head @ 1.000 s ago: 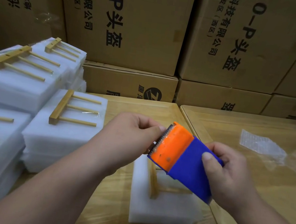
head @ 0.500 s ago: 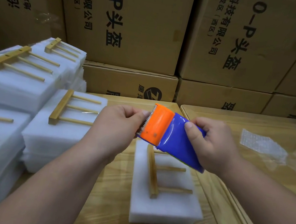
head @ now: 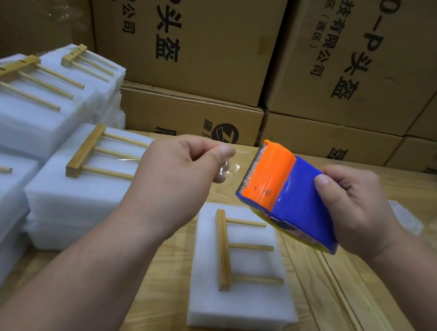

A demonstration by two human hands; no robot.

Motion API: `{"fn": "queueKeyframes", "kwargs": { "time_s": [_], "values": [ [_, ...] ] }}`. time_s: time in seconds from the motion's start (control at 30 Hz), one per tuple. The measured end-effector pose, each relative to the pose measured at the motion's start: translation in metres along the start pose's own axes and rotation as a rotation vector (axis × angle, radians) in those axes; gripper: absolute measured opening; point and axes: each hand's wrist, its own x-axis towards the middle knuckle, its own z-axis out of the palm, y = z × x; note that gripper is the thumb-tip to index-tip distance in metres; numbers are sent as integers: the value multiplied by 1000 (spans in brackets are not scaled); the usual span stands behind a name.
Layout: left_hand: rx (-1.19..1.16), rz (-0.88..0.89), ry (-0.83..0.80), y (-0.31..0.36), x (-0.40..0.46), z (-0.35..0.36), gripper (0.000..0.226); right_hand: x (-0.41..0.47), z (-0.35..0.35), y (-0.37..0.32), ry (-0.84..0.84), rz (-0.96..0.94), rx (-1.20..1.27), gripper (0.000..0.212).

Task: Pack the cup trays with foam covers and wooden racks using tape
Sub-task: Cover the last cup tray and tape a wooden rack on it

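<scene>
The right hand [head: 358, 211] grips the tape dispenser [head: 289, 198], toothed orange end pointing left. The left hand [head: 178, 176] pinches the clear tape end [head: 232, 166]. Below on the bench [head: 332, 310], a wooden rack [head: 230, 249] lies on a foam block [head: 239, 301], its pegs pointing right.

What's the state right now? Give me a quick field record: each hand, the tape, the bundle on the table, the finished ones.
left hand: pinches the free end of the clear tape
right hand: grips the orange and blue tape dispenser
tape: short stretch pulled out between hand and toothed edge, above the table
current bundle: wooden rack lying on a white foam block on the wooden table, no tape visible over it
finished stacks: foam blocks with racks, piled on the left
background: cardboard boxes
</scene>
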Motion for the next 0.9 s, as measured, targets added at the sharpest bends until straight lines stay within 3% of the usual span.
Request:
{"fn": "queueKeyframes", "kwargs": {
  "time_s": [0.33,0.47,0.57,0.7,0.9],
  "values": [
    [-55,12,70,0,15,-28,13,-25,-20,30,11,17,-3,50],
    [-99,-42,154,-3,21,-46,16,-33,-35,46,-25,69,3,49],
    [-104,-91,126,-10,14,-49,14,-34,-53,56,-69,113,-37,41],
    [-126,-232,100,-29,-1,-39,15,-15,-74,62,-205,182,-66,58],
    [-262,-505,96,-63,-18,-22,20,20,-94,57,-427,368,-84,42]
  ]
}}
